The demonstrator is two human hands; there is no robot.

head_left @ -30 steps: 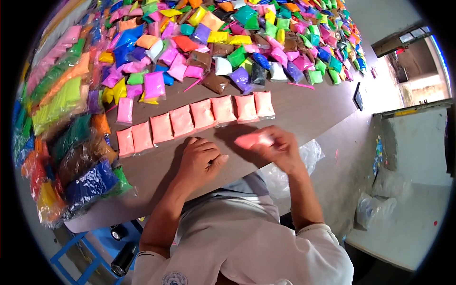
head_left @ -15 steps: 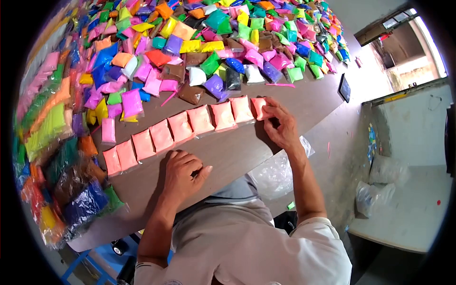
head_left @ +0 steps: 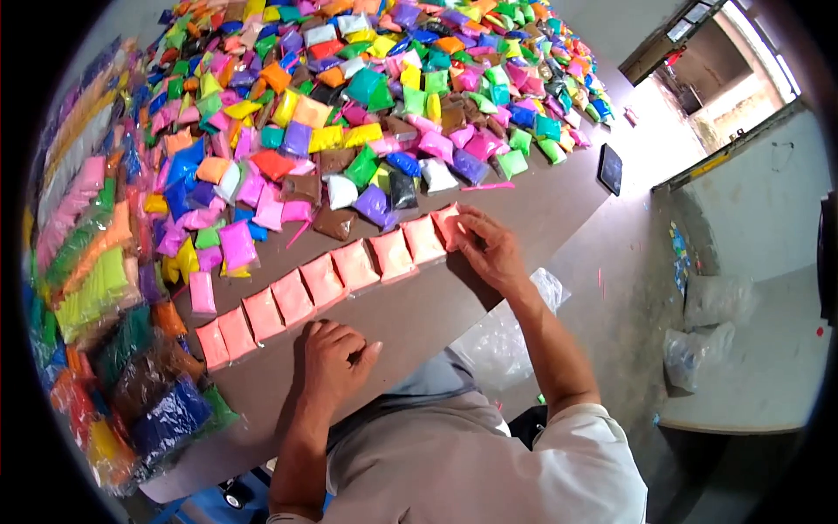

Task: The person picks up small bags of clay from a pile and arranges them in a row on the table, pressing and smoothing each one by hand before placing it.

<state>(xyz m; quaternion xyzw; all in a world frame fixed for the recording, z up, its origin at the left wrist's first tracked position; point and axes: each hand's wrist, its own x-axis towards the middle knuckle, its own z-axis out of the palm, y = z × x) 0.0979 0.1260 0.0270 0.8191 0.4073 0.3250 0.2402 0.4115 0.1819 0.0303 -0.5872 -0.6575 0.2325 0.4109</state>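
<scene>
A row of several salmon-pink packets (head_left: 353, 265) lies on the table, slanting up to the right. At its right end my right hand (head_left: 491, 251) pinches the last salmon-pink packet (head_left: 447, 227) by its right side, and this packet sits against its neighbour. My left hand (head_left: 336, 360) rests on the tabletop just below the middle of the row, its fingers loosely curled and the thumb apart, with nothing visible in it. A lone pink packet (head_left: 202, 293) lies above the row's left end.
A large heap of small coloured packets (head_left: 367, 131) covers the far side of the table (head_left: 419, 319). Bagged stacks of packets (head_left: 100, 279) line the left. A dark phone-like device (head_left: 610, 169) lies at the right edge. Clear plastic bags (head_left: 497, 345) hang by my lap.
The last packet at the right end, apart from the row before, now touches its neighbour; my right hand moved it left. My left hand stays about where it was. The view has shifted slightly.
</scene>
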